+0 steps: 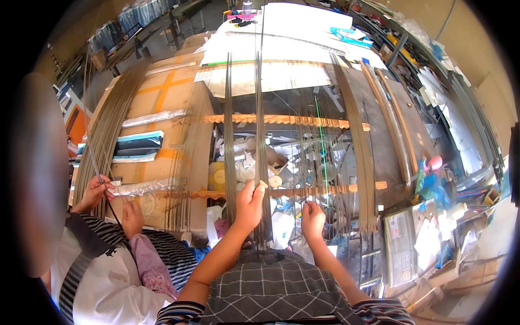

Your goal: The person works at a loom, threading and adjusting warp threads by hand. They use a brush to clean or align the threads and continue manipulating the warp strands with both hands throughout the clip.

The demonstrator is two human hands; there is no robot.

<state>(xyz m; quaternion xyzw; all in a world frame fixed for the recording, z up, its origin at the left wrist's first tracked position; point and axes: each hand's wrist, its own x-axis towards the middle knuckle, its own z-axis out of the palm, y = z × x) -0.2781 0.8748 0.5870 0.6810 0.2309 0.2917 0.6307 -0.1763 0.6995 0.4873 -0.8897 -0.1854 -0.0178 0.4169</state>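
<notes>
My left hand (249, 207) is closed round a bundle of long, thin, dark strands (260, 130) that stretches away from me over the work frame. The strands' material cannot be made out. A small pale piece (263, 184) shows at the thumb tip. My right hand (313, 220) is closed, fingertips together, just right of that bundle near sparse loose strands (303, 141). Whatever is in its fingers is too small to see. Another bundle (229, 130) hangs left of my left hand, and a wider one (355, 135) lies further right.
Two notched wooden bars (287, 119) cross the frame above scraps (254, 154). At left, a co-worker's hands (95, 193) handle strands by a broad bundle (116, 116). White sheets (292, 27) cover the far end. A cluttered rack (401, 46) stands right, beside a calculator-like panel (400, 246).
</notes>
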